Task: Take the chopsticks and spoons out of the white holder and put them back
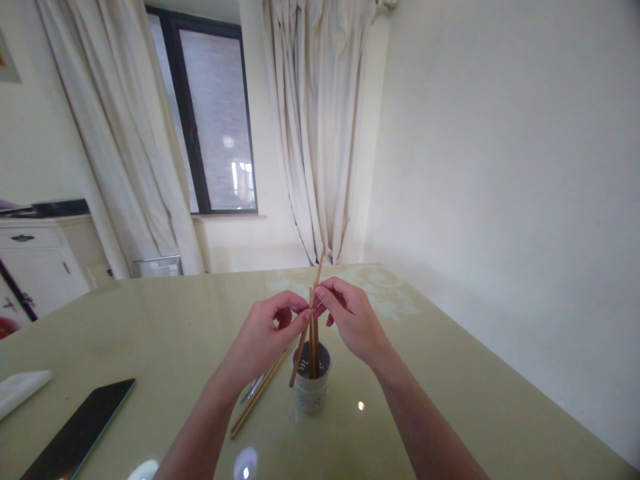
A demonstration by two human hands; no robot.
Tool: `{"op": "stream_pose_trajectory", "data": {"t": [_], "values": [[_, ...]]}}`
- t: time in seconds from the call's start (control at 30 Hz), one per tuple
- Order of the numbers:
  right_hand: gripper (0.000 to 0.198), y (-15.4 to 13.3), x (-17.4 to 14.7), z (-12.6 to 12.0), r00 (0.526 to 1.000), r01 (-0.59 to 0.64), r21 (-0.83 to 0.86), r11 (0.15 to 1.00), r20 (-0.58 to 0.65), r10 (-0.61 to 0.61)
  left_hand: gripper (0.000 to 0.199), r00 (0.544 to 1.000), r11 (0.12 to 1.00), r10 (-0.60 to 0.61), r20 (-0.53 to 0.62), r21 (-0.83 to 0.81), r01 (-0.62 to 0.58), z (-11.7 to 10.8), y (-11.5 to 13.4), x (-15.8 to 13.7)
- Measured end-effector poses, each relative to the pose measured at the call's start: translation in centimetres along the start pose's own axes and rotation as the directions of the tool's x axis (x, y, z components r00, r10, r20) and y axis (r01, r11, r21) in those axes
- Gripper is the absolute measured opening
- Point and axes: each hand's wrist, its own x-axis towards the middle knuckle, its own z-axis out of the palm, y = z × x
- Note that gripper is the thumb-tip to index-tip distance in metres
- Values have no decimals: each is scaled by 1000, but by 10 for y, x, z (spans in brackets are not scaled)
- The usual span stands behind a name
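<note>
A slanted wooden chopstick (299, 363) passes between my hands, its thin end up and its thick end down in front of the holder's rim. My left hand (265, 333) pinches it with thumb and index finger. Fingertips of my right hand (353, 320) are closed on the upper part of the chopstick, nearly touching the left fingers. Just below, several more chopsticks (315, 347) stand upright in a white holder (311, 399) with a hole-pierced bottom. Left of the holder, wooden chopsticks (257, 397) lie on the table beside a shiny metal utensil (254, 385), partly hidden by my left arm.
The glossy greenish table (175, 333) meets a white wall on the right. A dark tablet-like slab (83, 427) lies at the left front, with a white object (25, 387) behind it. Curtains (320, 133), a window and a white cabinet (40, 253) stand beyond.
</note>
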Motion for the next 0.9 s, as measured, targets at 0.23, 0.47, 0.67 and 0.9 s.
{"op": "stream_pose_trajectory", "data": {"t": [0.23, 0.47, 0.67, 0.9], "values": [[21, -7, -1, -12, 995, 27, -81, 996, -89, -34, 31, 1000, 998, -20, 4, 65, 20, -3, -14, 6], [17, 12, 7, -27, 995, -87, -414, 906, -82, 58, 12, 874, 606, -455, 169, 778, 165, 8, -73, 2], [19, 30, 8, -12, 973, -177, -570, 802, 20, 229, 19, 817, 525, -545, 189, 836, 157, 26, -94, -6], [20, 43, 6, -8, 950, -229, -641, 732, 18, 313, 17, 811, 521, -552, 191, 839, 157, 27, -104, -10]]}}
